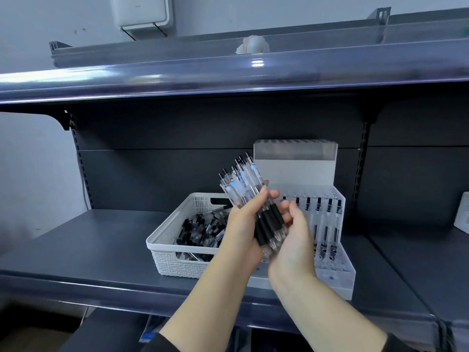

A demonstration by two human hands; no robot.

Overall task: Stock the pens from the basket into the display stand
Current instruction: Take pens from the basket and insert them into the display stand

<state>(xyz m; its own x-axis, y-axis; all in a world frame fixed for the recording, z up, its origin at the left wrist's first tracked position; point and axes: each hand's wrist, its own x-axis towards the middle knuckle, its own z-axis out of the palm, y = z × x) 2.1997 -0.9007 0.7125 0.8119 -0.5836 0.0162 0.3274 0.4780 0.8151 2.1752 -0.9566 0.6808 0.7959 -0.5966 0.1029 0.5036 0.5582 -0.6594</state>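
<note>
Gripping a thick bundle of pens (pixel 250 199) in the left hand (pixel 241 229), fingers and thumb curled round the middle of the bunch, with the right hand (pixel 295 237) cupped against the black-grip ends from the right and below, fingers bent loosely round those tips. Seen from the head camera only. Held above the gap between basket and stand, clear of both. Long axis steeply tilted: clicker ends pointing up and to the left, toward the back panel, writing tips pointing down and to the right, toward the right palm. Clear barrels with black rubber grips, all lying roughly parallel, clicker ends staggered at uneven heights. Just left of the hands, a white woven basket (pixel 175 265) sitting on the dark grey shelf (pixel 83 250), with more loose pens (pixel 200 229) heaped inside at mixed angles. Just right of the hands, touching or nearly touching the basket, a clear display stand (pixel 340 273) with a tall white back card; six pens (pixel 327 224) already slotted along its right side, upright and leaning slightly back, clickers up, tips down. Above, a second shelf (pixel 228 74) with a glossy front edge.
</note>
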